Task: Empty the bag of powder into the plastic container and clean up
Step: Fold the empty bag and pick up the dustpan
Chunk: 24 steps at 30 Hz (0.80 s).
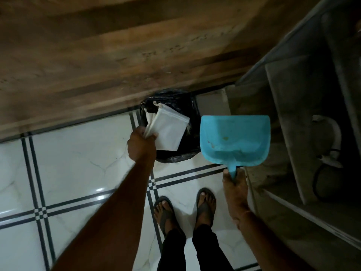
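My left hand [141, 143] grips a flat white bag [168, 130] by one corner and holds it over a bin lined with a black plastic bag [176, 106]. The white bag hangs above the bin's opening and covers much of it. My right hand [233, 184] is closed on the handle of a blue dustpan [235, 140], held level just to the right of the bin. A little pale powder and a small yellow speck lie in the pan. The plastic container is out of view.
The bin stands on a white tiled floor [78, 159] with dark line borders, against a brown wooden panel [117, 55]. A grey shelf unit [304, 124] with a white fitting and a hose is at the right. My sandalled feet [185, 210] stand below the bin.
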### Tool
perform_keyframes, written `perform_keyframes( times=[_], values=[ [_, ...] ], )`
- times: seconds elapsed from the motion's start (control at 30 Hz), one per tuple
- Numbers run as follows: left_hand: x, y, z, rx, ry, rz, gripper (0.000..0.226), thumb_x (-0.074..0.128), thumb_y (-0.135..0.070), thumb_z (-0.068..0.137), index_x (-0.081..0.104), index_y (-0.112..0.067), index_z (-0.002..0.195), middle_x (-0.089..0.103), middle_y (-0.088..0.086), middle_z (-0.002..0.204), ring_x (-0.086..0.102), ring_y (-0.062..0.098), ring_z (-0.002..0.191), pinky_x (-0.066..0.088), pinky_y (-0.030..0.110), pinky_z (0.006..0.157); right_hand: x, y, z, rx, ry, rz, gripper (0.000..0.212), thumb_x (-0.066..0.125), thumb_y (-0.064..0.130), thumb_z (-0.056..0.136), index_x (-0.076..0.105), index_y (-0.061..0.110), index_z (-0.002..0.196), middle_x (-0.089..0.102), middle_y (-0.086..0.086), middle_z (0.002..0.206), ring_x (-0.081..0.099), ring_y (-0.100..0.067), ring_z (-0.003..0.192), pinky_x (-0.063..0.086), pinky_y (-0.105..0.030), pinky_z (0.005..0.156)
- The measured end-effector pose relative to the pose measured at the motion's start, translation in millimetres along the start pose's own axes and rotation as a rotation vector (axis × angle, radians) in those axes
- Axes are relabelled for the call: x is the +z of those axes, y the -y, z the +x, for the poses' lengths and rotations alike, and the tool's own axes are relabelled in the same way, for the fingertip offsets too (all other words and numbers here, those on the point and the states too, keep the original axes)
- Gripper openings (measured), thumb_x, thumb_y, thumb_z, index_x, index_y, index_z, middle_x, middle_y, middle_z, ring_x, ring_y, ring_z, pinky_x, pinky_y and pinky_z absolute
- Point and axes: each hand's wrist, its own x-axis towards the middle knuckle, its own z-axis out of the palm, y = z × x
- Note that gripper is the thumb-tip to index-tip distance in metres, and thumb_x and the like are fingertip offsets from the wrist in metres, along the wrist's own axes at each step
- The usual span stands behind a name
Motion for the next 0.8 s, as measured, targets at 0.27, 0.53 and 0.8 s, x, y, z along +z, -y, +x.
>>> perform_keyframes(
  times=[0.27, 0.53, 0.8],
  values=[
    [37, 3, 42, 0.026, 0.287, 0.095, 0.035, 0.081, -0.019, 0.081, 0.071, -0.016, 0.114, 0.075, 0.007, 0.109, 0.070, 0.026, 0.106, 0.056, 0.037, 0.094, 1, -23, 9, 0.007, 0.075, 0.046, 0.032, 0.066, 0.045, 0.090, 0.056, 0.015, 0.097, 0.058, 0.003, 0.075, 0.054, -0.018, 0.069, 0.048, -0.041, 0.069],
    [-44, -71, -64, 0.391, 0.407, 0.534, 0.066, 0.075, -0.053, 0.083, 0.054, -0.022, 0.138, 0.062, 0.008, 0.139, 0.057, 0.030, 0.128, 0.051, 0.041, 0.099, -59, 32, -68, 0.078, 0.043, -0.047, 0.028, 0.066, 0.039, 0.096, 0.059, 0.011, 0.093, 0.064, -0.005, 0.082, 0.065, -0.032, 0.085, 0.055, -0.053, 0.081],
    [-151, -177, -239, 0.800, 0.432, 0.727, 0.075, 0.062, -0.064, 0.088, 0.046, -0.021, 0.147, 0.058, 0.013, 0.141, 0.051, 0.034, 0.131, 0.047, 0.047, 0.102, -178, 95, -196, 0.227, -0.028, 0.170, 0.059, 0.065, 0.073, 0.068, 0.067, 0.016, 0.086, 0.070, -0.003, 0.077, 0.067, -0.026, 0.074, 0.057, -0.042, 0.071]
  ],
)
